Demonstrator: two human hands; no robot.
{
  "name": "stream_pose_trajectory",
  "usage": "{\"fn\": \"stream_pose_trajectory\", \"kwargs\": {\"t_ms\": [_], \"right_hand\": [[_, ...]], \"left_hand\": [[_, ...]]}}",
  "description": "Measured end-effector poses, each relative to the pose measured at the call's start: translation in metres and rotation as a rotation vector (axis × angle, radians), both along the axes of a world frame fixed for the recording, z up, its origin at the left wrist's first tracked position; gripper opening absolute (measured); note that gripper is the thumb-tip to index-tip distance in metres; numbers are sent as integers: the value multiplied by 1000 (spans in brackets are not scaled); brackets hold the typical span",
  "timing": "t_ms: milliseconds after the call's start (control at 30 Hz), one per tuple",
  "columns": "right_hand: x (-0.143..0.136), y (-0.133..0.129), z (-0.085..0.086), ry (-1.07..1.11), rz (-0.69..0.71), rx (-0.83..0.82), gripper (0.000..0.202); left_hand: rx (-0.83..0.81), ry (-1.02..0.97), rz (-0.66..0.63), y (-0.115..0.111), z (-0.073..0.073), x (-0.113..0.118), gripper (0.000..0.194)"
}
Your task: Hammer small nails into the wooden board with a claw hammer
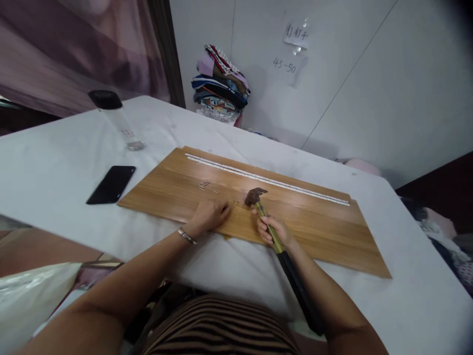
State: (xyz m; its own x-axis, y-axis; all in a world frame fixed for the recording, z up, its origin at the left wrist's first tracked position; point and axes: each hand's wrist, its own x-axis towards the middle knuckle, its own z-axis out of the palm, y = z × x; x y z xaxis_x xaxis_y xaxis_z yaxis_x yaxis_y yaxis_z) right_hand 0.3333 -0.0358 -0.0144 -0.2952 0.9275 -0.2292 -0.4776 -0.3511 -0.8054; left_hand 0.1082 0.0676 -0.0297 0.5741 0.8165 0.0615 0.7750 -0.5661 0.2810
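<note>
My right hand (272, 230) is wrapped round the yellow-green handle of a claw hammer (295, 281), well up toward its rusty brown head. That head is just over a wood-grain board (158, 190) lying flat on the table. My left hand (210, 214) rests on the board to the left of the hammer, fingers curled together; what they pinch, if anything, is hidden. Beside these fingers lies a smaller wooden piece (240, 220), with tiny dark points near its far edge. Several loose nails (203, 185) are on the board beyond my left hand.
Two white measuring strips (266, 179) run along the board's far side. Left of the board, a black phone (112, 185) lies on the white-covered table (48, 158), near a clear bottle with a black lid (118, 118). Folded clothes (221, 86) are stacked by the wall.
</note>
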Motion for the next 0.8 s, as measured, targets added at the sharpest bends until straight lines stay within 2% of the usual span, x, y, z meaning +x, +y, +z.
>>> {"fn": "stream_pose_trajectory", "kwargs": {"t_ms": [267, 433, 800], "right_hand": [[-1, -3, -5, 22, 4, 56, 37], [0, -5, -8, 9, 15, 53, 36], [2, -2, -10, 30, 31, 49, 41]], "left_hand": [[19, 96, 41, -5, 11, 1, 44], [38, 108, 58, -5, 11, 2, 47], [81, 54, 60, -5, 9, 5, 39]]}}
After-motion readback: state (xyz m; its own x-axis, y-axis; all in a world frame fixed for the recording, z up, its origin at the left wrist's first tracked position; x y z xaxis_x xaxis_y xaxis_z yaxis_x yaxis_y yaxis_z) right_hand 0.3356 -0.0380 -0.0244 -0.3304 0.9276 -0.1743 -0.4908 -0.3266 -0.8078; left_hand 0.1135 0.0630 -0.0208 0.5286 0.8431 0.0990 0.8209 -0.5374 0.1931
